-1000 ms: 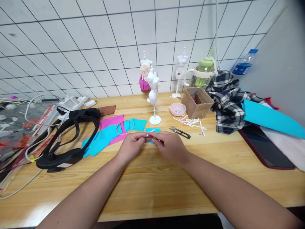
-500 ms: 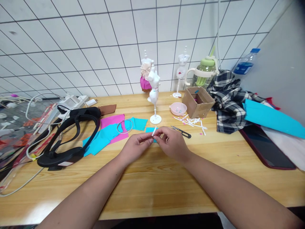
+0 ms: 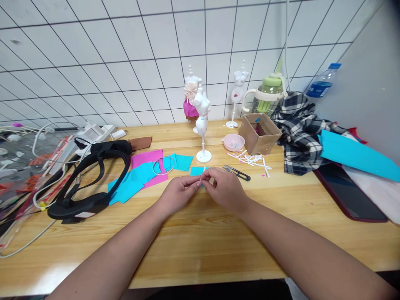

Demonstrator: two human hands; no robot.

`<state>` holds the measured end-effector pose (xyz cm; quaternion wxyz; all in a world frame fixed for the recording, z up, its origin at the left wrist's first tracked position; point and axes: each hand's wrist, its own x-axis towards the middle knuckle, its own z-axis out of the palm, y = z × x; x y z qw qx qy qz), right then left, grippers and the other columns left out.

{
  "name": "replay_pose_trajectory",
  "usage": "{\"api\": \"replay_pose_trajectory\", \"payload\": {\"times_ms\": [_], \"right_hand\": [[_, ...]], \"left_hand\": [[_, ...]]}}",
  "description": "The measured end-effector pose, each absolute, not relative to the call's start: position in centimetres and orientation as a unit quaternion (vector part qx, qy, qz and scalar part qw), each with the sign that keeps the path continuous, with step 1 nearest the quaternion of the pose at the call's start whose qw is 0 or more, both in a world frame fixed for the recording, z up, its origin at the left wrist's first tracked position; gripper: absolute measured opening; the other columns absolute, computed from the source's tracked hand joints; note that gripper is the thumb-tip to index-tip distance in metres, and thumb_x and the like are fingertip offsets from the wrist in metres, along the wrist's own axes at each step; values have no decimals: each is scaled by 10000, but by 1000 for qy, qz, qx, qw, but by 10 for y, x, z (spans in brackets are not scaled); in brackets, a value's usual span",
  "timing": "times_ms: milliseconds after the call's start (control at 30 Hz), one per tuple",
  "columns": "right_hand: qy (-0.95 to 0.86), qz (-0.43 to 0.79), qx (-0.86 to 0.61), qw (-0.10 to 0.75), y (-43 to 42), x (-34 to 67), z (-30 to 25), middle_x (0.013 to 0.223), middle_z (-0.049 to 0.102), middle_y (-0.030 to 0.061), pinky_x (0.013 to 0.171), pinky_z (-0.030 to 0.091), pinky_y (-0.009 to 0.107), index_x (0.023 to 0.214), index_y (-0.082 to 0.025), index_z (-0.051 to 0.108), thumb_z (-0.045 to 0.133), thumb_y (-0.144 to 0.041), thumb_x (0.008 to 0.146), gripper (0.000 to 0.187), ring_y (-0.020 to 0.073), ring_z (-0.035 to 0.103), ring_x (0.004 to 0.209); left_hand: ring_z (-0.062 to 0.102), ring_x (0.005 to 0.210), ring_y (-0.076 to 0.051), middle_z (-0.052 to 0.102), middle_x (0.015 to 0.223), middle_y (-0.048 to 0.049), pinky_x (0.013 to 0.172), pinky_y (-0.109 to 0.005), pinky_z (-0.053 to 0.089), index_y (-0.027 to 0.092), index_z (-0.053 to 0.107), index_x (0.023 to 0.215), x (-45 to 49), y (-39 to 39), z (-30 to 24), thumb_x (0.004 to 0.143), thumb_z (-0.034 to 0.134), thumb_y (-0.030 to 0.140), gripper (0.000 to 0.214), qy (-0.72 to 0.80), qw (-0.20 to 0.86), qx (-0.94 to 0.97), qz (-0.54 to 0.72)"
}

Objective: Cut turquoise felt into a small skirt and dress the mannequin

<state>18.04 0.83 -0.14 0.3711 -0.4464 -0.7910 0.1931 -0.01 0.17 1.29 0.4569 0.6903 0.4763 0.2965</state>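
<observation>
Fingertip to fingertip, my left hand [image 3: 181, 190] and my right hand [image 3: 223, 187] meet above the table, both closed in a pinch. Between them is a small white strip [image 3: 204, 168], its end poking up past my fingers; most of it is hidden. Under and behind my fingers lies a small blue cloth piece [image 3: 196, 171]. A white mini dress form [image 3: 202, 121] stands upright just beyond my hands. To the right of my right hand rest black thread snips [image 3: 239, 172]. White strip scraps [image 3: 250, 158] lie scattered past them.
A pink dish [image 3: 233, 142] of small beads sits by a cardboard box [image 3: 261, 133]. Left are blue cloth [image 3: 134, 179], a hoop [image 3: 163, 165] and a black headset strap [image 3: 90, 204]. Right are a plaid shirt [image 3: 300, 125] and a phone [image 3: 353, 196]. More dress forms [image 3: 238, 91] stand behind.
The white strip has sunk lower and shows less between my fingertips. My right hand has shifted slightly; the things on the table stay where they were.
</observation>
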Motion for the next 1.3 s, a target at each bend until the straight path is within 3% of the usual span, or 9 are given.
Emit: {"api": "replay_pose_trajectory", "payload": {"times_ms": [300, 600, 867, 1033, 1300], "right_hand": [[-784, 247, -468, 323, 10, 180, 5, 698, 662, -35, 590, 354, 243, 790, -204, 647, 623, -188, 781, 30, 107, 526, 580], [-747, 330, -459, 351, 13, 182, 4, 646, 637, -46, 554, 366, 218, 780, -197, 673, 630, -206, 771, 45, 84, 494, 536], [-751, 338, -449, 346, 12, 181, 1, 641, 640, -45, 544, 365, 216, 777, -196, 671, 642, -200, 773, 30, 86, 505, 544], [-751, 306, -449, 376, 12, 182, 3, 713, 683, -37, 614, 407, 230, 817, -209, 693, 632, -175, 803, 71, 93, 542, 576], [-769, 246, -446, 386, 9, 182, 5, 751, 696, -23, 658, 420, 242, 876, -213, 701, 641, -211, 843, 69, 110, 566, 609]], "left_hand": [[687, 903, -226, 775, 910, -7, 827, -285, 501, 231, 779, 938, -1, 2, 10, 911, 511, 381, 309, 499, 357, 745, 262], [700, 933, -243, 779, 993, -30, 834, -292, 518, 230, 777, 1015, -4, 3, 12, 897, 546, 447, 339, 483, 398, 727, 281], [708, 894, -211, 783, 958, -5, 791, -257, 512, 238, 788, 946, -5, 4, 6, 867, 525, 277, 277, 496, 341, 751, 272], [708, 961, -203, 777, 1008, 1, 903, -283, 512, 238, 773, 1029, -4, 6, 8, 830, 479, 196, 357, 487, 402, 714, 301], [679, 1070, -242, 749, 1125, -44, 973, -323, 492, 209, 750, 1098, -2, 3, 14, 879, 573, 362, 321, 471, 447, 691, 317]]}}
